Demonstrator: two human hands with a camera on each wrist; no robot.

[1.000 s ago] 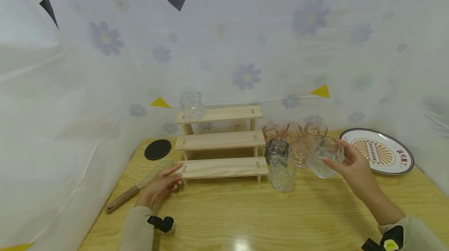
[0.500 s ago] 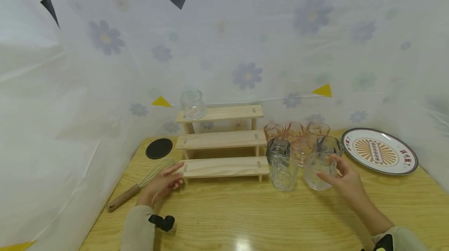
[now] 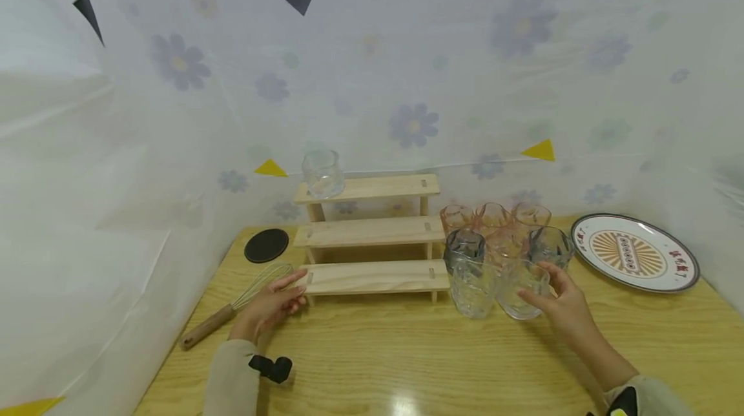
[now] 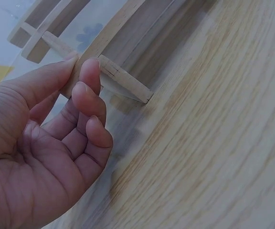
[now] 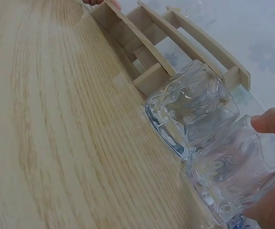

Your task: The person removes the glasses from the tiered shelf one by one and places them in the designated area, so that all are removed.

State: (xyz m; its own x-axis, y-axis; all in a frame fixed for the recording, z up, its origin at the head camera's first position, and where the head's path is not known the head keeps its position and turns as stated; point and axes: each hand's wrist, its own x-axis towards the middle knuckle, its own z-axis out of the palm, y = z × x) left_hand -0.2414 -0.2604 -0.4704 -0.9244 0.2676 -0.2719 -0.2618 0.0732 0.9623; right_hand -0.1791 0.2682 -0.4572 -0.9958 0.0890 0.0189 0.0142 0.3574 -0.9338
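My left hand [image 3: 270, 306] pinches the left end of the lowest board of a three-tier wooden shelf [image 3: 374, 278]; in the left wrist view, thumb and fingertips meet at the board's corner [image 4: 75, 78]. On the right, my right hand [image 3: 568, 312] holds a clear wavy glass [image 3: 517, 300] between thumb and fingers. That glass stands upright at table level, right beside another clear glass [image 3: 472, 293]; the right wrist view shows their walls side by side. Behind them are two dark grey glasses [image 3: 464, 249] and several pink glasses [image 3: 493, 214].
A clear glass [image 3: 323, 177] stands on the top tier's left end. Left of the shelf lie a whisk [image 3: 212, 327] with a wooden handle and a black round coaster [image 3: 266, 245]. A large printed plate [image 3: 633, 254] lies at the back right, before a flowered plastic sheet [image 3: 372, 80].
My right hand has carried the clear glass leftward and nearer, down to beside the other clear glass, uncovering the right dark glass. My left hand keeps its grip on the shelf.
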